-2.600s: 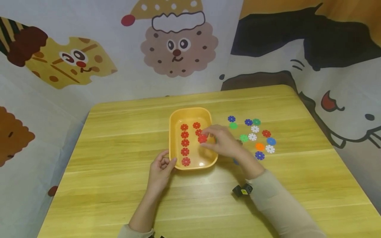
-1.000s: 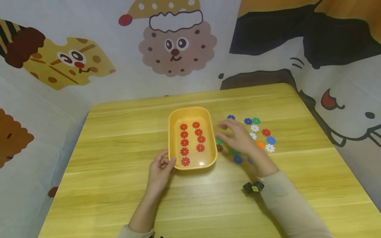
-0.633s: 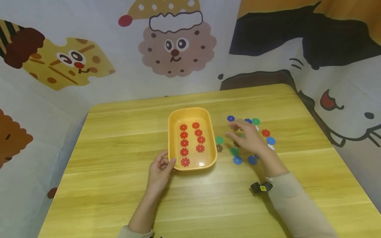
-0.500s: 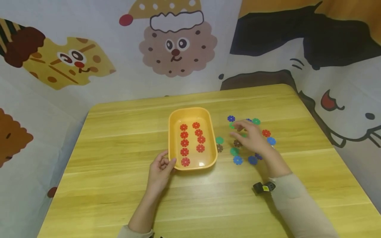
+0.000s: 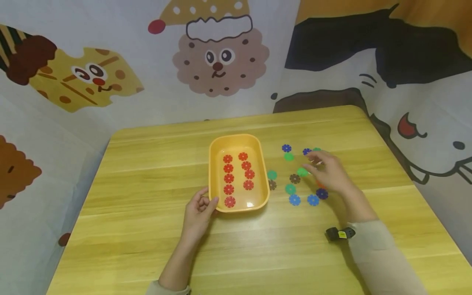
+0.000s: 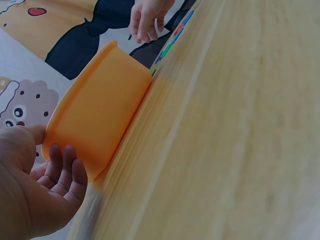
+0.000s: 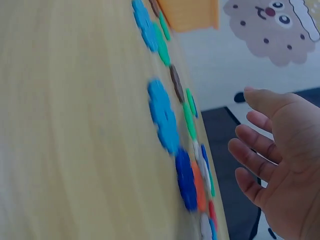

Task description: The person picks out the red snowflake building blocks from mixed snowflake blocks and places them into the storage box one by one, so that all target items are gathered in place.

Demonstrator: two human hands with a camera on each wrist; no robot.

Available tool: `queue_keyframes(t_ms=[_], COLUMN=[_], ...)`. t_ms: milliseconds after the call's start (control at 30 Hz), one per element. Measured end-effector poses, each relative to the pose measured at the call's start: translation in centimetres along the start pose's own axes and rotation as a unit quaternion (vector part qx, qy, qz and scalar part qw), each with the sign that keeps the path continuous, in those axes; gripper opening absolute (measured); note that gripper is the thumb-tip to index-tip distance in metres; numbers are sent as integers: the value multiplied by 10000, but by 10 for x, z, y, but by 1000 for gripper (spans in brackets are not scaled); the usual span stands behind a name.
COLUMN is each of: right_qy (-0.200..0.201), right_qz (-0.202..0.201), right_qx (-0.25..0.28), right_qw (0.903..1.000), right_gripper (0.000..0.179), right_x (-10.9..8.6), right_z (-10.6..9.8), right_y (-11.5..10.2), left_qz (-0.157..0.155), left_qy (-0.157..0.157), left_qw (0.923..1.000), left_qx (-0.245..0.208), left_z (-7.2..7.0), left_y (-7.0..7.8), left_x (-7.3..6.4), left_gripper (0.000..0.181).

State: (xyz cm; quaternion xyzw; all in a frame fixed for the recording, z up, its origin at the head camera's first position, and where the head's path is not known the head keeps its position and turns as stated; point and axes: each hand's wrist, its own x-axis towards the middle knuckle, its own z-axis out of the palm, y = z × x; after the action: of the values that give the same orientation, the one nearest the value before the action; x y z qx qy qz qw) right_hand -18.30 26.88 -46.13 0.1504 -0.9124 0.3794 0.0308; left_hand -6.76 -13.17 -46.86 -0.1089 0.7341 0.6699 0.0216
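A yellow plastic tray (image 5: 239, 205) stands on the table, with red snowflake discs (image 5: 228, 178) lying flat inside in two columns. My left hand (image 5: 199, 213) holds its near left corner, thumb over the rim and fingers bent against the outer wall, as the left wrist view (image 6: 50, 180) also shows. Right of the tray, my right hand (image 5: 330, 172) hovers above loose snowflake discs in several colours, fingers loosely bent and holding nothing. Beneath or beside it lie a bright green disc (image 5: 302, 171), a dark blue disc (image 5: 322, 194) and a light blue disc (image 7: 162, 115). Some discs are hidden behind the hand.
The wooden table (image 5: 147, 172) reaches back to a wall covering (image 5: 155, 98) printed with cartoon figures. Close to the tray's right side lie a green disc (image 5: 271, 175) and a brown disc (image 5: 272, 185). A black wrist camera (image 5: 340, 234) sits at the right sleeve.
A red disc, pinched in my right hand at first, now lies in the tray's right column, with another below it. The right hand has moved rightward over the loose discs. The left hand stays put.
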Motion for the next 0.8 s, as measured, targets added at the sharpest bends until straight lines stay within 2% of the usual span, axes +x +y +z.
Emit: queue_keyframes(t_ms=[267, 367, 600, 800], right_qy=[49, 9, -173, -270], right_qz=[185, 244, 596, 852], right_qx=[-359, -334, -549, -709], right_qw=[9992, 9991, 9966, 9935], right_gripper=[39, 40, 48, 45], right_x=[-8, -11, -17, -19], right_z=[-19, -23, -31, -36], right_y=[16, 22, 30, 35], left_qz=[34, 55, 78, 6], left_qy=[1, -16, -42, -38], left_qw=[10000, 10000, 10000, 10000], left_qx=[60, 41, 5, -38], left_z=[0, 1, 1, 1], left_y=[-1, -2, -2, -2], left_x=[0, 0, 0, 0], left_gripper=[41, 40, 40, 40])
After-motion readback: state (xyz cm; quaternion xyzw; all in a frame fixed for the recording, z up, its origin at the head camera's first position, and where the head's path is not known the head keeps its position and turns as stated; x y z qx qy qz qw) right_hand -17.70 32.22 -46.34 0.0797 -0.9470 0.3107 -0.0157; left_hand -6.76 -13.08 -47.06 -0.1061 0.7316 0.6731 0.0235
